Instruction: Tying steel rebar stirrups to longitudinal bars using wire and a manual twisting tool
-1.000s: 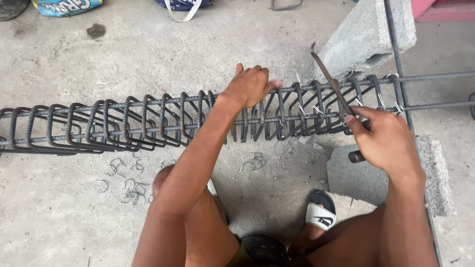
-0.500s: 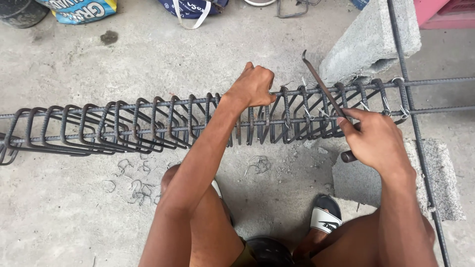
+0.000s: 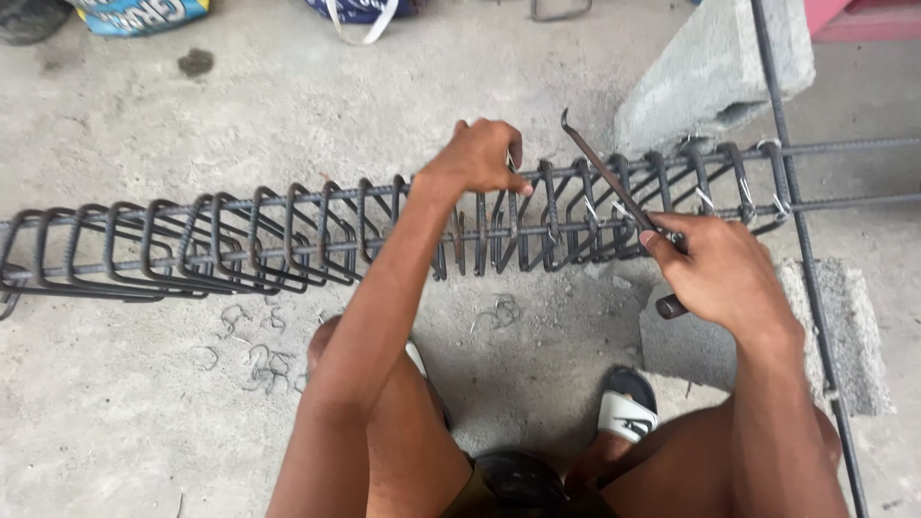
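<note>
Rebar cage [image 3: 288, 245] lying left to right across the concrete floor [image 3: 144, 422] ahead of the knees, left hand [image 3: 477, 158] closed over a stirrup [image 3: 508, 225] at mid-length, right hand [image 3: 715, 273] fisted round a hooked tying tool [image 3: 604, 173] angled up-left, nearer the tied end.

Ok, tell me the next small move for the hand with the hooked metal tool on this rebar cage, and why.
Probably bring the hooked metal tying tool down to the steel stirrup the left hand pinches. The right hand holds it raised, hook clear of the grey rebar cage; stirrups to the right already carry wire ties, this one seemingly none.
</note>
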